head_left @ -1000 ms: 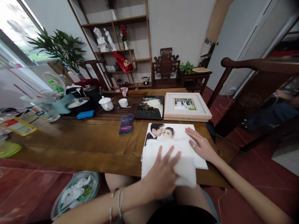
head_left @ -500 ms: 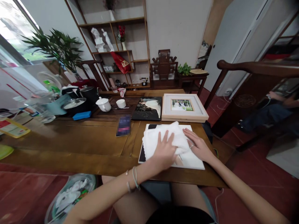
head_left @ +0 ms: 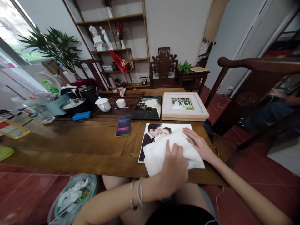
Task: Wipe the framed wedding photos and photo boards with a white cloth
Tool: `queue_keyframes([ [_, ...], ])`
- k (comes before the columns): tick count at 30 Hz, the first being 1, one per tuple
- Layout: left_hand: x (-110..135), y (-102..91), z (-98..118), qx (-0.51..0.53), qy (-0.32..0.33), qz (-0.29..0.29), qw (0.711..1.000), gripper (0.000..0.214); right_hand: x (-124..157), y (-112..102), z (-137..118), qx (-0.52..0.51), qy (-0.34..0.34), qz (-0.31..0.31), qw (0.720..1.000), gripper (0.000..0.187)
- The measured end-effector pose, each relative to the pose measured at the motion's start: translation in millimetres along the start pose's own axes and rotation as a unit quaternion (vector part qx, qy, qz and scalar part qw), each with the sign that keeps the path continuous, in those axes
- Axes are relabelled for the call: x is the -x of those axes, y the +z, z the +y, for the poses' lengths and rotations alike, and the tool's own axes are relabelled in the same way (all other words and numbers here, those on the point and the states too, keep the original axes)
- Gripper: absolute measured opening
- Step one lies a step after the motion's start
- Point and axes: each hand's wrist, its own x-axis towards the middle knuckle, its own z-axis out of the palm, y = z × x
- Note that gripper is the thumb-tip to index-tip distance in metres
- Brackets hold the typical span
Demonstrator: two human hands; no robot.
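A photo panel [head_left: 145, 149] showing a couple lies flat on the wooden table close to me. A white cloth [head_left: 154, 156] covers its lower and middle part and hangs past its near edge. My left hand [head_left: 175, 165] presses on the cloth with fingers bent into it; bracelets circle that wrist. At the panel's right side, my right hand [head_left: 199, 145] rests with fingers stretched out, touching the panel and the cloth's edge. The part of the picture beneath the cloth is hidden.
Beyond the panel lie a dark photo panel [head_left: 147, 107] and a light wooden picture frame [head_left: 185, 106]. A phone [head_left: 123, 125], a white lidded cup [head_left: 103, 104] and a blue block [head_left: 81, 116] sit leftward. Below is a waste bin [head_left: 93, 187]; a chair [head_left: 234, 100] stands right.
My left hand has drawn the cloth down toward me, and its fingers are more bent. The top of the couple picture is now uncovered. My right hand stays almost in place.
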Motion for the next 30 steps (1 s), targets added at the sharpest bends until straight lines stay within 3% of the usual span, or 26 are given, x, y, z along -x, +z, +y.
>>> queue_keyframes([
  [3, -14.1, 3.5, -43.2, 0.011, -0.017, 0.013, 1.000, 0.026, 0.3, 2.8, 0.5, 0.010, -0.009, 0.011, 1.000, 0.040],
  [7, -28.4, 16.8, -99.0, 0.021, 0.071, 0.042, 0.996, 0.034, 0.0, 4.5, -0.1, 0.019, 0.000, 0.016, 1.000, 0.040],
  [9, -29.7, 22.0, -111.6, 0.030, 0.104, 0.044, 0.993, 0.034, -0.2, 4.3, -0.3, 0.019, 0.002, 0.018, 1.000, 0.040],
  [11, -24.2, 24.4, -107.0, 0.036, 0.113, 0.042, 0.992, 0.033, -0.1, 3.5, 0.5, 0.018, -0.003, 0.016, 1.000, 0.040],
  [17, 25.1, 20.5, -33.3, 0.038, 0.144, 0.046, 0.988, 0.026, 1.7, 0.1, 6.1, 0.004, -0.028, -0.004, 1.000, 0.050],
  [20, 38.2, 19.2, -20.3, 0.047, 0.155, 0.048, 0.986, 0.025, 2.0, -0.2, 6.5, -0.003, -0.024, -0.005, 1.000, 0.050],
  [22, 33.6, 20.5, -31.4, 0.055, 0.146, 0.043, 0.987, 0.028, 1.6, 0.6, 5.6, 0.003, -0.020, -0.003, 1.000, 0.048],
  [28, -10.7, 30.5, -104.0, 0.075, 0.060, 0.062, 0.994, 0.037, 0.6, 3.4, 2.0, 0.025, -0.008, 0.011, 1.000, 0.041],
  [30, -19.3, 32.7, -119.5, 0.078, 0.046, 0.074, 0.993, 0.038, 0.6, 3.4, 1.1, 0.022, -0.007, 0.010, 1.000, 0.040],
])
